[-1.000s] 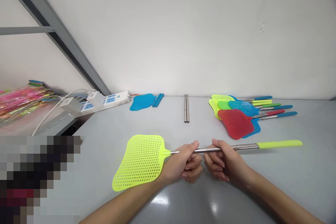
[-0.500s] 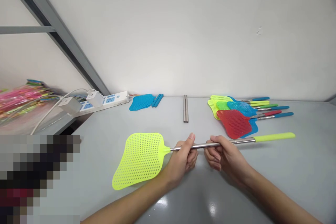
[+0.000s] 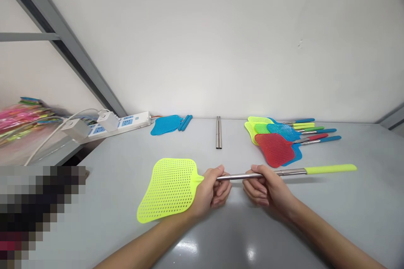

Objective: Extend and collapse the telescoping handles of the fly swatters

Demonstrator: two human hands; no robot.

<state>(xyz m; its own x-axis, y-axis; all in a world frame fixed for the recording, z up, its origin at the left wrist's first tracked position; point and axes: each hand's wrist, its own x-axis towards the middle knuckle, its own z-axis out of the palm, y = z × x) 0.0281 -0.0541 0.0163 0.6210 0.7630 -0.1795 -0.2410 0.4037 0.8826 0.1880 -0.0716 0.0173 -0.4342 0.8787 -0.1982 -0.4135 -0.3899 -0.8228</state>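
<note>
A yellow-green fly swatter point(image 3: 170, 189) with a metal rod and a yellow-green grip is held across the front of me, above the table. My left hand point(image 3: 213, 189) is closed around the rod right beside the perforated head, with the thumb on top. Farther right along the same rod, my right hand point(image 3: 265, 187) is closed too, its thumb and fingers pinching the metal left of the grip. A short stretch of bare rod shows between the two hands.
Finished-looking fly swatters in several colours, a red swatter point(image 3: 274, 150) on top, lie at the back right. Two metal rods point(image 3: 219, 132) lie at the back middle. Blue swatter heads point(image 3: 166, 125) and blue grips point(image 3: 185, 122) lie left of them, near a power strip point(image 3: 132, 124) with plugged-in chargers.
My left hand has slid left along the rod, closer to the swatter head. My right hand has stayed nearly in place on the rod. The view has shifted slightly.
</note>
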